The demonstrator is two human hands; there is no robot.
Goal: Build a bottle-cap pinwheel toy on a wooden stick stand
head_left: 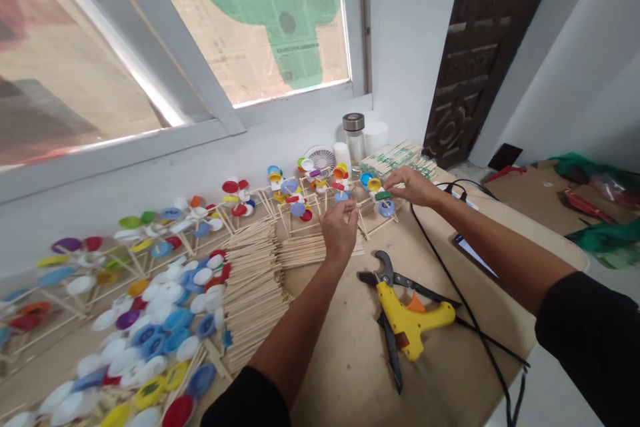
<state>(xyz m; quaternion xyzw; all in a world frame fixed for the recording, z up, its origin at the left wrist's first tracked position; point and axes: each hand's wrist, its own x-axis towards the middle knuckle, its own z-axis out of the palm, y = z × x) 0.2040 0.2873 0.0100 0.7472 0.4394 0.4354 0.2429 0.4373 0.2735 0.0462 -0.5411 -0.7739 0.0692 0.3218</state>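
Observation:
A small wheel of coloured bottle caps (387,208) stands on a frame of thin wooden sticks near the back right of the table. My right hand (414,187) reaches it from the right, its fingers closed at the green cap (383,195). On the left side of the same frame is my left hand (341,230), fingers bent and pinched together; what lies between them is too small to make out. Similar cap wheels (295,203) on stick frames stand in a row behind my left hand. Below it lies a bundle of wooden sticks (305,250).
A yellow glue gun (413,320) rests over black-handled cutters (385,270), with a black cable (450,273) beside it. Loose bottle caps (165,327) and a stick pile (253,300) cover the left. A glass bottle (355,140) and small fan (321,157) stand behind.

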